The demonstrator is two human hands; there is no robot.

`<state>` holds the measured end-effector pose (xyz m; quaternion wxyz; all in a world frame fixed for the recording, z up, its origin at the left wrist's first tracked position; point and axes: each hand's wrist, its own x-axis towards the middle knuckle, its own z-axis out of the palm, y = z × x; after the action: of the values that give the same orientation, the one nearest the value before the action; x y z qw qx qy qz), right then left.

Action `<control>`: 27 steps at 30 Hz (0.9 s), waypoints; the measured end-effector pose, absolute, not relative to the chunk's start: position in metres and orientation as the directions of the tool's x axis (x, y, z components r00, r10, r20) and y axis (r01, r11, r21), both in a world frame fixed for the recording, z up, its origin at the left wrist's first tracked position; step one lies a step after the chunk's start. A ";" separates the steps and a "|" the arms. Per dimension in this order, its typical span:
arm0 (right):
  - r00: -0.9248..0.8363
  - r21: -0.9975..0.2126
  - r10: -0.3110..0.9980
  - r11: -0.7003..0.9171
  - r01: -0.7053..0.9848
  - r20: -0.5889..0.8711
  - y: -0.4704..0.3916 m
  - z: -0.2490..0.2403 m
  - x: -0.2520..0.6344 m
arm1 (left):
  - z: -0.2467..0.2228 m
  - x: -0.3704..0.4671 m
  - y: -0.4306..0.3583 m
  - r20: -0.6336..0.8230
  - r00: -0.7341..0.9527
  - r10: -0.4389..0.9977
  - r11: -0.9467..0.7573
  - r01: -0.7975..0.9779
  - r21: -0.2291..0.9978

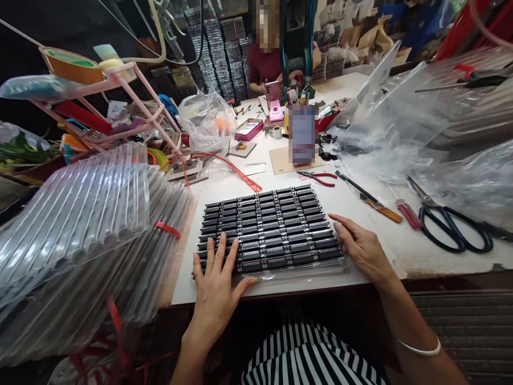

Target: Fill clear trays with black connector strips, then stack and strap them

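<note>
A clear plastic tray with rows of black ribbed parts [272,227] lies flat at the near edge of the white table. On its lower left corner my left hand [218,283] rests palm down, fingers spread over the black parts. Beside the right edge is my right hand [363,248], its fingertips near or against the tray's side, thumb and index finger slightly apart. Neither hand grasps anything. The tray's clear front rim shows between the hands.
Stacked clear trays [80,214] crowd the left. Red-handled pliers [320,177], a flat blade tool [372,198], a red screwdriver [409,214] and large scissors [449,219] lie right. A phone [303,133] stands behind; a person [266,64] sits across.
</note>
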<state>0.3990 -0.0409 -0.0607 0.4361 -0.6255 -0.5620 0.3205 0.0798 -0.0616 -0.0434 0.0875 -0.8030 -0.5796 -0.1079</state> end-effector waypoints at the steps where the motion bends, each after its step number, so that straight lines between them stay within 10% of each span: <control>1: 0.158 -0.895 0.982 0.020 0.446 0.100 -0.041 -0.060 0.399 | -0.043 0.081 -0.062 0.258 0.304 0.917 -0.314 0.949 -0.001; 9: 0.142 -0.865 0.982 0.039 0.500 0.127 -0.041 -0.061 0.400 | -0.016 0.062 -0.051 0.255 0.077 0.964 -0.211 0.803 0.558; 13: 0.170 -0.880 0.982 -0.011 0.475 0.080 -0.042 -0.064 0.402 | 0.011 0.044 -0.027 0.230 -0.269 0.935 -0.173 0.219 0.960; 17: 0.182 -0.901 0.982 -0.036 0.433 0.049 -0.043 -0.063 0.402 | 0.043 0.028 -0.008 0.194 -0.313 0.930 -0.259 -0.181 0.949; 27: 0.211 -0.839 0.972 -0.031 0.543 0.101 -0.043 -0.065 0.403 | 0.041 0.032 -0.013 0.243 -0.484 0.841 -0.414 -0.286 0.864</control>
<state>0.4028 -0.0427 -0.0648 0.4017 -0.6663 -0.5686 0.2671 0.0318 -0.0130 0.0406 -0.3684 -0.3497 -0.3963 -0.7648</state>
